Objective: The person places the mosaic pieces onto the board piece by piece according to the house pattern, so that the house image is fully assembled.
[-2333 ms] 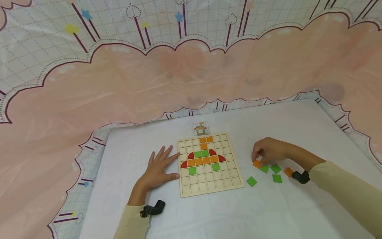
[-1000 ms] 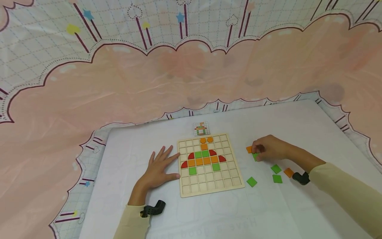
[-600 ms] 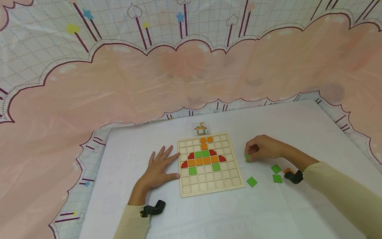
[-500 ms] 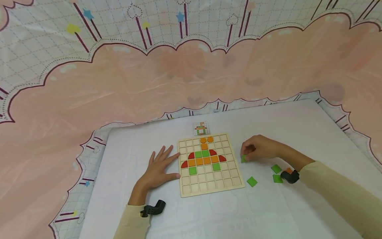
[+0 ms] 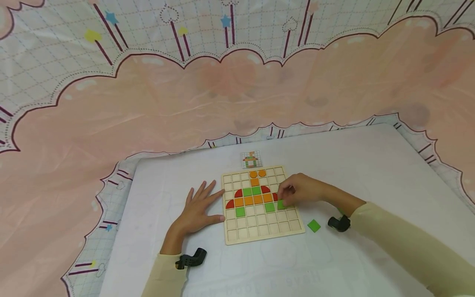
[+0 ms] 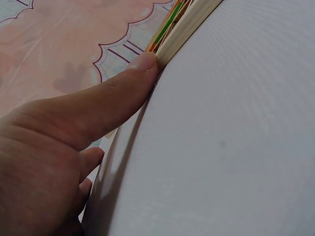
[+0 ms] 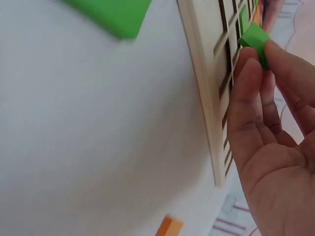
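In the head view my right hand (image 5: 305, 189) is over the right edge of a wooden grid board (image 5: 237, 237), pinching a green square tile (image 5: 281, 204). The right wrist view shows this green tile (image 7: 255, 39) tilted between thumb and fingertips, close above the grid. My left hand (image 5: 197, 209) lies with fingers spread at the board's left side. Its thumb (image 6: 140, 66) touches the board's edge. Set in the board are red quarter-round pieces (image 5: 230, 203), orange squares (image 5: 248, 200), green squares (image 5: 240, 212) and orange discs (image 5: 253, 175).
A small pattern card (image 5: 251, 159) lies beyond the board. One loose green tile (image 5: 313, 225) is right of the board. Another green tile (image 5: 340, 212) is mostly hidden by the right wrist camera (image 5: 339, 223). An orange tile (image 7: 170, 226) lies on the white table in the right wrist view.
My right hand slid the green tile away from the loose tiles, then carried it left to above the board. An orange tile beside it was left behind. The left hand has stayed still.
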A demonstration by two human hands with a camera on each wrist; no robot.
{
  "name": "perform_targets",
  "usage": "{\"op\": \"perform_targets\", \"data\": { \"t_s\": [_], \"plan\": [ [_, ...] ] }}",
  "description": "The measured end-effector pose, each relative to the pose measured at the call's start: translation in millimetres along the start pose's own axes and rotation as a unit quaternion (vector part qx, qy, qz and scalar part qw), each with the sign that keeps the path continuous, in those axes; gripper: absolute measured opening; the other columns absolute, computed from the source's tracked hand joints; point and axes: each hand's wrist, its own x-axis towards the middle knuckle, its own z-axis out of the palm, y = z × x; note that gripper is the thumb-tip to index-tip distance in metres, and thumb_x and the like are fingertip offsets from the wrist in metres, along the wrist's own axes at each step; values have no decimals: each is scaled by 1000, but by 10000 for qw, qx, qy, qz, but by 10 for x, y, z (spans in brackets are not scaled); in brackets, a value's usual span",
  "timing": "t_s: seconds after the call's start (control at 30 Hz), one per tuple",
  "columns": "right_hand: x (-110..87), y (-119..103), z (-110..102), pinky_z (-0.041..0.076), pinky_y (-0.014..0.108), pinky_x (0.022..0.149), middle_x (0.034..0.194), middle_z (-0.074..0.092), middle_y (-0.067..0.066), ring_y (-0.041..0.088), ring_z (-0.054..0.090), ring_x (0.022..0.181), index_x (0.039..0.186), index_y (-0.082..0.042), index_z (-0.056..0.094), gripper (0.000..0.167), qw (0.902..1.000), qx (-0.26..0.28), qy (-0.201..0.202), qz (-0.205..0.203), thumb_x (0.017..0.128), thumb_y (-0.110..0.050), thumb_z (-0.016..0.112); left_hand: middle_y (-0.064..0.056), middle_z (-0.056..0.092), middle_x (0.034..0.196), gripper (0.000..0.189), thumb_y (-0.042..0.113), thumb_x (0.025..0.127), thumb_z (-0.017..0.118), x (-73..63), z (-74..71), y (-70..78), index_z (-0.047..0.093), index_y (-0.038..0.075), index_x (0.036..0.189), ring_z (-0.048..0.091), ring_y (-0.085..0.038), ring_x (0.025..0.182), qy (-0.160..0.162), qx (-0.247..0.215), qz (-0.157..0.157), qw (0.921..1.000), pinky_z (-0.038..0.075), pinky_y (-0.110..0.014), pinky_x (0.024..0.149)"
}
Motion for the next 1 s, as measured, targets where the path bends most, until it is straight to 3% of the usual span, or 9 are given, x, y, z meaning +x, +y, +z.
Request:
{"op": "perform_targets", "data": {
  "t_s": [0.43,1.0],
  "plan": [
    [124,-203,227,50,20,66,76,66,-9,8,58,72,89,-18,76,8,9996,73,-178,-196,86,-13,82,-2,16,173,86,55,82,79,3,0,6,44,29,156,1,-34,161,-9,-37,18,10000,-9,-65,124],
    [141,-257,350,48,19,61,68,66,-11,6,56,68,77,-21,77,12,10000,-91,-28,2,82,-13,86,-3,17,173,86,55,82,79,-2,-3,11,45,29,156,2,-34,161,12,14,26,10000,-8,-65,124]
  ]
}}
